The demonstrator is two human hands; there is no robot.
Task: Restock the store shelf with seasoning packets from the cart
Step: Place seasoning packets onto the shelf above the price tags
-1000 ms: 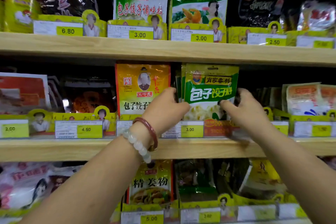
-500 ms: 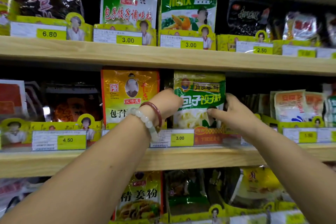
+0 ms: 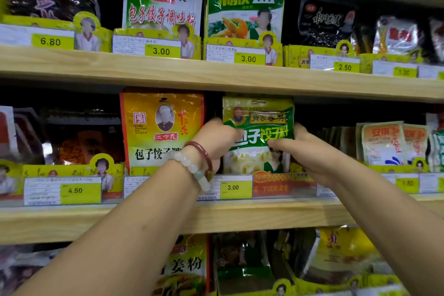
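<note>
Left fingers point(image 3: 236, 133) curled over the left edge of the green packet point(image 3: 258, 134), thumb side hidden behind it; right fingers point(image 3: 280, 143) laid across the front near the right edge, with the rest wrapped round the side. Both hands closed on the same packet: left hand point(image 3: 216, 142) wearing two bead bracelets point(image 3: 197, 163), right hand point(image 3: 310, 149) coming in from the lower right. Packet upright on the middle shelf point(image 3: 240, 216), standing in the slot above the 3.00 price tag point(image 3: 233, 187), just right of the yellow packet point(image 3: 163, 132) and close to touching it. Whether more green packets stand behind the front one: cannot tell. Step in hand looks like seating and squaring the stack in its slot. Advice: push straight back, not down, so the bottom edge drops behind the yellow card rail point(image 3: 298, 168) instead of riding over it. Keep the face flat and label forward, top edge level under the upper shelf point(image 3: 216, 74). Hold pressure even on both sides; uneven push likely to twist the soft foil and fan the stack. Mind the yellow neighbour, since a sideways nudge could tip it. Release one hand first, check it stands alone, then the other. Cart not in view.
</note>
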